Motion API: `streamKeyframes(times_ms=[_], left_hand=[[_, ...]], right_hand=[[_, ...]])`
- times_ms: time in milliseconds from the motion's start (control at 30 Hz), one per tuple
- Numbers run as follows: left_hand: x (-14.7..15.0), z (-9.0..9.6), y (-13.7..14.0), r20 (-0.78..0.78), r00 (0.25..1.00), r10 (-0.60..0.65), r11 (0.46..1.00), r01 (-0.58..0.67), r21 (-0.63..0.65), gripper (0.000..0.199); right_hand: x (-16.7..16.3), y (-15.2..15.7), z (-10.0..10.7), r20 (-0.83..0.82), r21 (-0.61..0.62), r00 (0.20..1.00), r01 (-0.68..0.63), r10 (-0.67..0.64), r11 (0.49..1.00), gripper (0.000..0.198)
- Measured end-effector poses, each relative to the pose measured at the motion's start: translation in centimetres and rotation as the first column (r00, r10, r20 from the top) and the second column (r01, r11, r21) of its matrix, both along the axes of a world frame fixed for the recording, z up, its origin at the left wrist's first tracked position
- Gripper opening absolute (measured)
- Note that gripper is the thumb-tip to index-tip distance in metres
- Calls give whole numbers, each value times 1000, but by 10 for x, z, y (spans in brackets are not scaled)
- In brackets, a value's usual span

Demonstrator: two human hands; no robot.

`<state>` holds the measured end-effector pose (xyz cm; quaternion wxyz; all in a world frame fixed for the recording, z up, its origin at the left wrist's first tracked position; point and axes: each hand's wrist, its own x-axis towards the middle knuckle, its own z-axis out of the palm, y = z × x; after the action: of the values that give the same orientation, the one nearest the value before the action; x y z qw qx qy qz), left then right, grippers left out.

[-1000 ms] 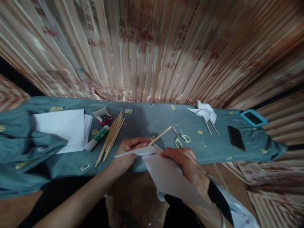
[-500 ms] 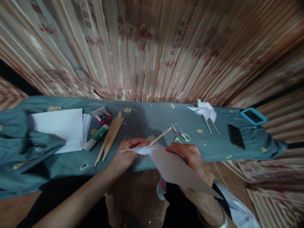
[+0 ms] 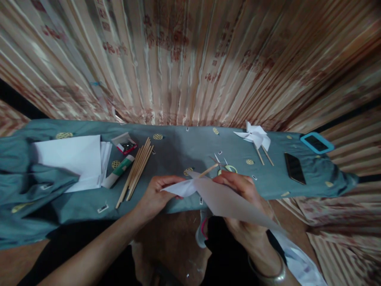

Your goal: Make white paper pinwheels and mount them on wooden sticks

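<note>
Left hand (image 3: 156, 194) and right hand (image 3: 242, 190) pinch white paper (image 3: 226, 200) between them: plain, bent, narrow near the left, broadening, then tapering in front of the right, its long axis slanting rightward and nearer. Between both hands, a slim wooden stick (image 3: 208, 171) points away and rightward.

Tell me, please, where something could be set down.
Bare cloth lies widest between the wooden sticks and paper pinwheels, beyond the scissors; a smaller patch separates scissors from smartphone. The left is crowded: paper sheets, green-white container, red box.
</note>
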<state>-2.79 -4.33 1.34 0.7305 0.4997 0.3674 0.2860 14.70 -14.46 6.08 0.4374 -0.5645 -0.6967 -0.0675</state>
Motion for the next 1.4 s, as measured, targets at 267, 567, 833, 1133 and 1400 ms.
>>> streamKeyframes(times_ms=[267,567,833,1133,1400], left_hand=[[1,4,-2,-11,1000,-21,985,23,171,27],[1,-1,-2,41,999,0,976,-9,217,27],[0,-1,-1,47,999,-16,982,7,190,26],[3,-8,-4,17,999,-39,992,37,120,15],[14,-24,-20,-3,998,69,993,-69,-94,17]], right_hand=[[10,-1,-14,-94,-24,996,0,-3,1000,54],[12,0,-14,-63,13,998,-2,3,1000,55],[11,-2,-14,-78,-7,997,30,-30,1000,54],[8,9,-14,-367,-213,894,188,-257,959,24],[28,36,-30,-605,-442,750,-38,-266,896,19]])
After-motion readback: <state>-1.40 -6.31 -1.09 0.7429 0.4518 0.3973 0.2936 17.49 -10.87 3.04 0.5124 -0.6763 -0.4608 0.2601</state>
